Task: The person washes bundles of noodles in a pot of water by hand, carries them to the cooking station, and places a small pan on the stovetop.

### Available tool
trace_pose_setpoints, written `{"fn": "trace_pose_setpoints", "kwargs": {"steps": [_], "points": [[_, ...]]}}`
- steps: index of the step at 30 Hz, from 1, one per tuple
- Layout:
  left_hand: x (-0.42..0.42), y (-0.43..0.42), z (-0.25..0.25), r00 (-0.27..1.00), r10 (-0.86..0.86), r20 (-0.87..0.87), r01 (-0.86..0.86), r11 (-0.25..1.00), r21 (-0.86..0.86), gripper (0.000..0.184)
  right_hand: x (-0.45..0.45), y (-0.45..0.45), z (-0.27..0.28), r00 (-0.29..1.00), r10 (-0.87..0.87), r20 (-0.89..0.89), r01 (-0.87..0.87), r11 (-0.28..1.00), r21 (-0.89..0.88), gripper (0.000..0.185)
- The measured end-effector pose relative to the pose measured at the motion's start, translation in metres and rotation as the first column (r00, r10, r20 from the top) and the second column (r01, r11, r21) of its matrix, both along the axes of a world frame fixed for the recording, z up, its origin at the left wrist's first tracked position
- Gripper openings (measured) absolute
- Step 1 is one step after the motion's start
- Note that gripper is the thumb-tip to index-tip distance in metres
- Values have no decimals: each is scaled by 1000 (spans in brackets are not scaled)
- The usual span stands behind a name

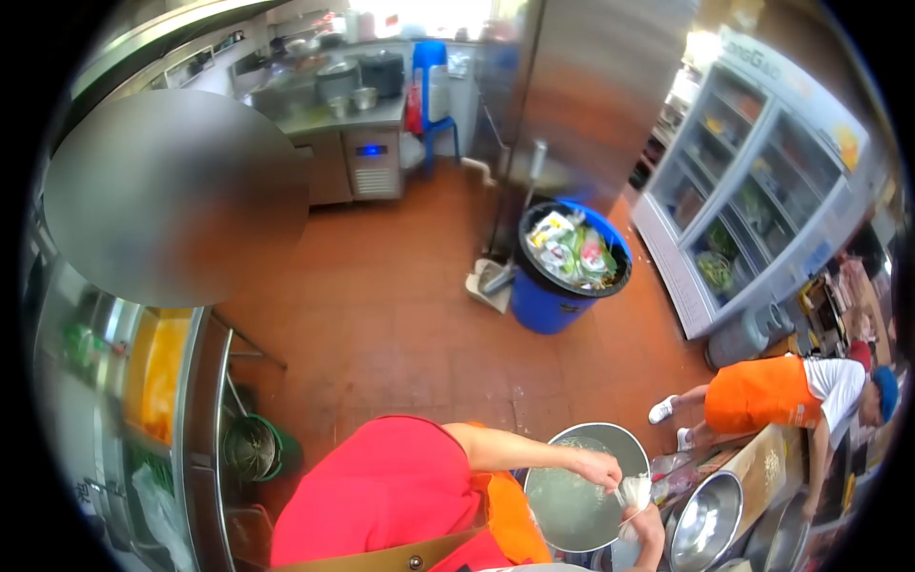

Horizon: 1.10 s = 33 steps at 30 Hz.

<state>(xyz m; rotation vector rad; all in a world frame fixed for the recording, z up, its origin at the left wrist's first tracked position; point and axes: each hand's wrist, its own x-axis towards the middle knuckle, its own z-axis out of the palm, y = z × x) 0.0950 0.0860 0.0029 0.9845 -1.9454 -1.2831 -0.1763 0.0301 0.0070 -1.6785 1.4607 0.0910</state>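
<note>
My right hand (645, 524) is closed around a bundle of thin white strands (635, 490), which fans out above the fist. Reaching across from the red sleeve, my left hand (599, 469) has its fingers pinched together at the near side of the same bundle; the exact spot it grips is too small to tell. Both hands are over the right rim of a large round metal basin (562, 500) of cloudy water, with some pale bits floating near its far edge. Orange apron cloth (515, 515) shows beside the basin.
An empty steel bowl (705, 522) sits right of the basin. A co-worker in an orange apron (758, 396) bends over a wooden board (762, 467). Ahead are a full blue bin (548, 307), a dustpan (491, 286) and a glass-door fridge (753, 181). Left stands a steel counter (195, 400).
</note>
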Motion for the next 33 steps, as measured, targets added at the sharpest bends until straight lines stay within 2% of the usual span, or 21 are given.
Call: {"fn": "trace_pose_setpoints", "kwargs": {"steps": [3,6,9,10,11,12,13,14,15,17,18,19,20,22,24,26,27,29,30,32,33], "points": [[-3,-2,-15,998,-1,55,6,996,-88,20,3,-7,-19,992,122,-30,-123,991,-43,31],[5,26,45,948,48,315,20,978,-208,24,47,18,19,825,372,-426,-445,892,-82,38],[-7,-7,22,962,9,273,106,909,-404,29,66,38,19,616,421,-666,-614,786,-71,35],[-15,-24,3,962,-17,273,142,885,-445,29,61,38,6,625,383,-681,-637,754,-161,33],[-16,-42,-16,987,-61,147,116,908,-403,27,49,43,-15,637,338,-693,-642,730,-235,31],[-13,-48,-13,993,-121,8,117,931,-346,26,63,57,8,659,337,-672,-676,657,-333,31],[-7,-52,-19,994,-97,-52,84,974,-209,22,70,64,35,600,446,-664,-674,730,-118,31],[8,-47,-12,975,-121,-187,123,992,2,19,73,71,55,704,468,-535,-659,711,-244,30],[11,-47,-8,988,-94,-122,121,964,235,16,77,72,76,893,427,-140,-448,825,-344,29],[5,-51,-37,911,-64,-407,255,863,436,22,73,67,105,952,282,122,-204,877,-435,28],[-3,-42,-31,796,113,-595,335,737,588,28,78,62,119,980,181,85,-129,896,-425,26],[-6,-33,-29,822,141,-551,311,699,644,29,78,56,123,995,70,71,-39,930,-365,30],[-10,-22,-25,845,175,-505,271,673,688,30,73,57,127,978,72,195,7,925,-379,33],[-23,10,-9,900,106,-424,213,742,636,24,67,57,107,991,58,123,6,886,-464,36],[-27,30,14,972,7,-234,114,859,499,23,53,54,76,989,-34,-141,-44,854,-518,32],[-24,47,34,990,-85,110,56,968,244,23,46,66,75,942,-23,-335,-138,883,-448,30],[-23,46,27,986,-82,148,67,992,103,20,46,73,66,920,30,-390,-199,894,-402,30],[-14,-7,30,966,-139,218,142,990,2,18,57,54,46,863,149,-483,-301,919,-255,29],[-12,-21,25,955,-159,249,182,981,-73,17,62,64,48,887,209,-412,-336,905,-263,29],[-4,-35,29,971,-196,140,172,971,165,17,73,83,73,903,335,-267,-409,861,-303,29],[-3,-38,14,974,-204,-95,224,920,322,16,73,86,87,948,310,-76,-317,885,-342,33]]}}
